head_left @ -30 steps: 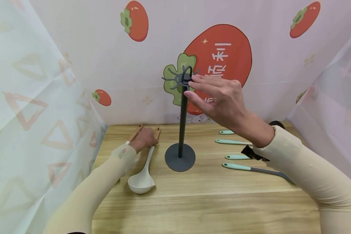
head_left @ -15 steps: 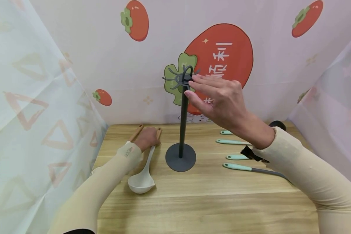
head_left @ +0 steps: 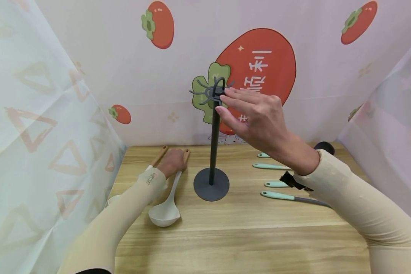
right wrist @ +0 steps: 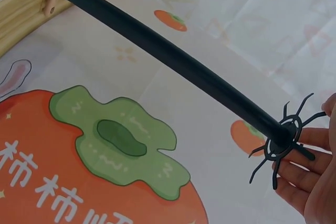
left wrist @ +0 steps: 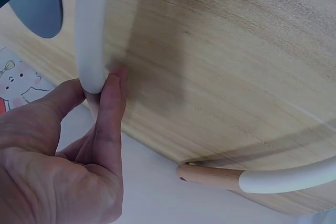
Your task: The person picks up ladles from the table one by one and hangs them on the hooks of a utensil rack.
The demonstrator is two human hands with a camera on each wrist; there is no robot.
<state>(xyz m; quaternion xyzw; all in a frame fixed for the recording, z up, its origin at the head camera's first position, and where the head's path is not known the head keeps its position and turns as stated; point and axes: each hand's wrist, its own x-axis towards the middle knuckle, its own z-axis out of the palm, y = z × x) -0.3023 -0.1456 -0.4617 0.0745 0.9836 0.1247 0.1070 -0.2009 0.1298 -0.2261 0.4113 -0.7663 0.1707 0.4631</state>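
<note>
- White, wooden-handled ladle (head_left: pixel 166 212): on bench (head_left: pixel 246 245), handle (head_left: pixel 186 155) pinched by left hand (head_left: pixel 172 161); thumb (left wrist: pixel 67 97) shown only by left wrist view.
- Dark grey hooked stand (head_left: pixel 214 142): touched by right hand (head_left: pixel 262 117), fingers (head_left: pixel 238 102) extended.

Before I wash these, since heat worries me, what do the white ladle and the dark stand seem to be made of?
White ladle: perhaps matte silicone or plastic, as its smooth, uniform surface suggests. Its handle looks wooden, going by the brown tone.
Dark stand: probably metal with a satin coat, judging by its even grey and soft sheen, though plastic isn't ruled out.
</note>
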